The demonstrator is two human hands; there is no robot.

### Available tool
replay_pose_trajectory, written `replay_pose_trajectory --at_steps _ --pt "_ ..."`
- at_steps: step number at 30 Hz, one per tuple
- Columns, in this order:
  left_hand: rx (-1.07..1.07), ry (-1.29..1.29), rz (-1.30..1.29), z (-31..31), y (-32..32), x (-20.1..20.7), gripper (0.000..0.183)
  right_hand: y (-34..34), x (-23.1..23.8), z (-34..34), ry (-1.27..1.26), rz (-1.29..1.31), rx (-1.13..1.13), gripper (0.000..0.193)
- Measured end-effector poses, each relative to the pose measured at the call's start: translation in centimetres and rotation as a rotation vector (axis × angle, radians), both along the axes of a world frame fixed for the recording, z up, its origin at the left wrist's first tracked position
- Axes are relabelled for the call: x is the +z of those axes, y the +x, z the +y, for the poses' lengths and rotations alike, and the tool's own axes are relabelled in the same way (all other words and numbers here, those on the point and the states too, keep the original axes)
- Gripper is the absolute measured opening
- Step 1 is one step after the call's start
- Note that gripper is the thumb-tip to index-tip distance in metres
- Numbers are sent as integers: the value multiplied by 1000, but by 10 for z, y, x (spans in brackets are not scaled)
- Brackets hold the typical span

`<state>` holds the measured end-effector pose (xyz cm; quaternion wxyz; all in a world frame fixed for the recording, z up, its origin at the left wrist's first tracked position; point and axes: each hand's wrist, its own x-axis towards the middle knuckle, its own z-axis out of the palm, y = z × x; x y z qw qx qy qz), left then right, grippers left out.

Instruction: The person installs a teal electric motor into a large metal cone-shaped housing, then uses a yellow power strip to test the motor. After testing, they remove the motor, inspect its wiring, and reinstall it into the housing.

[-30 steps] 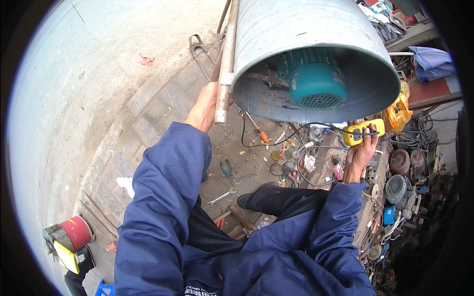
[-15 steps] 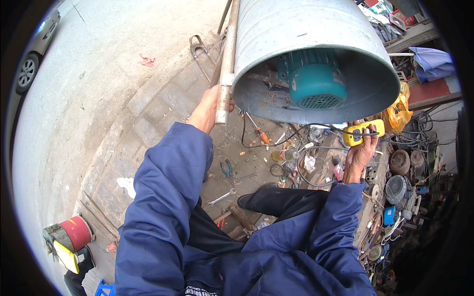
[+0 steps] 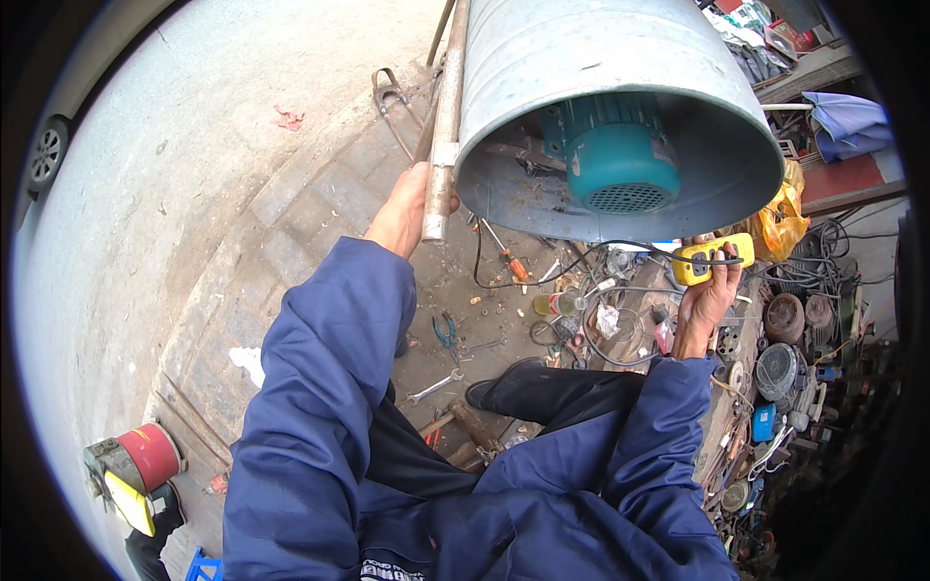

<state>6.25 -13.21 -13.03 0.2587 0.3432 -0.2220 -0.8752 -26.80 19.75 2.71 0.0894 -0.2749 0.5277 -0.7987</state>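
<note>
A large grey metal duct-like cylinder (image 3: 591,44) hangs in front of me, its round mouth facing me. Inside it sits a green motor (image 3: 623,167) with a grille on its end. Alongside the cylinder's left edge runs a worn metal pipe (image 3: 449,121), and my left hand (image 3: 399,215) is closed around it near its lower end, some fingers hidden behind. Below the cylinder's right rim, my right hand (image 3: 705,310) grips a yellow power strip (image 3: 740,245). A black cable (image 3: 504,288) crosses that hand's fingers and loops left under the rim.
On the ground lie an orange screwdriver (image 3: 516,268), pliers (image 3: 445,331) and a wrench (image 3: 434,386). Motors, cables and scrap parts (image 3: 780,373) crowd the right side beside a yellow plastic bag (image 3: 781,228). At lower left are a red cylindrical object (image 3: 150,457) and another person's foot (image 3: 167,505).
A car at the far left has rolled along the road, and more of its side now shows. My hands, the pipe and the power strip stay nearly in place.
</note>
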Motion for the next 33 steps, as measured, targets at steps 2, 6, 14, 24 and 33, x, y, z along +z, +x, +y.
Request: replay_pose_trajectory --at_steps 2,6,14,24,33 --pt "9 5 -3 0 0 2 27 0 0 0 3 1 -6 27" --pt "26 20 -7 1 -1 5 30 0 0 0 6 3 -7 27" --pt "22 29 14 1 0 4 34 0 1 -1 -4 -7 5 26" --pt "28 13 30 2 0 -1 36 1 0 -1 -19 -6 6 26" --pt "63 70 -38 11 -2 34 23 -2 -9 -2 -108 -30 60 29"
